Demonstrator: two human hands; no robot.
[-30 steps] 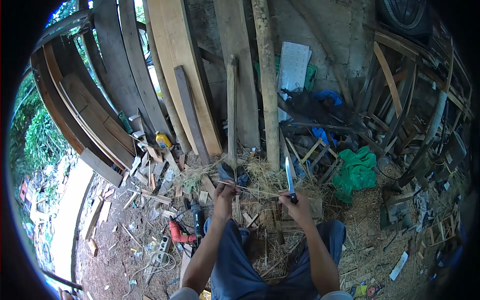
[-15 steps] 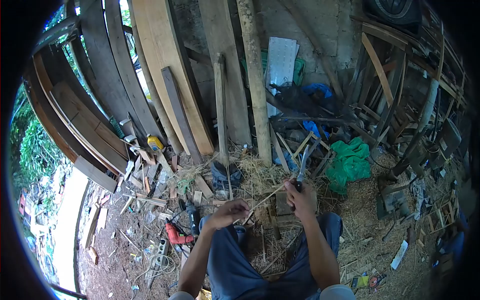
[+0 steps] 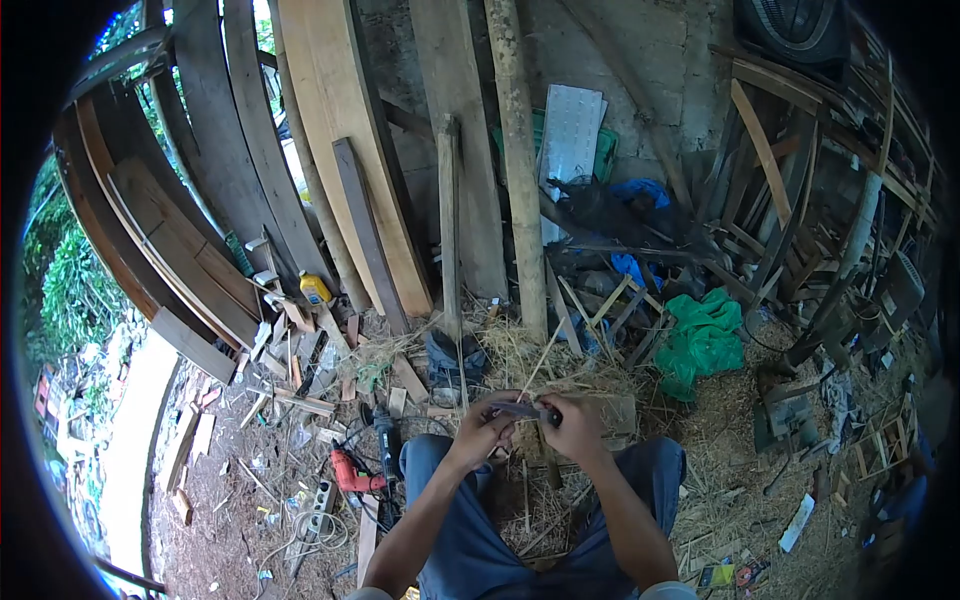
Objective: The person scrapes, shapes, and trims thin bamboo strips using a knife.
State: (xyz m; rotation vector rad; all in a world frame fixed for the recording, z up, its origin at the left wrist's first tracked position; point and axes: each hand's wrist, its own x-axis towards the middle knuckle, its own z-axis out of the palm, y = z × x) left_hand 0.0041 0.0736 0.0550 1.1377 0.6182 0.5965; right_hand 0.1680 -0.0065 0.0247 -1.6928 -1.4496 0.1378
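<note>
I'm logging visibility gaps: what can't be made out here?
All head view:
Knife: handle mostly covered by the right-hand grip.
Thin strip: partly hidden behind the left-hand grip.
Knife-strip contact: too small and blurred.
Yellow bottle: label too small to read.
Sleeves: cut off by the bottom edge.

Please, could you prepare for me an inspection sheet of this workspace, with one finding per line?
Surface: ground strewn with wood scraps and straw.
Job's things: knife, blade pointing toward the left hand; thin strip slanting up from the hands.
Hands: right hand closed on the knife handle; left hand gripping the strip.
Clutter: red power tool, yellow bottle, green plastic bag.
Cables: pale cord in loose loops by a power strip.
Surroundings: tall planks leaning upright; foliage at picture left.
</note>
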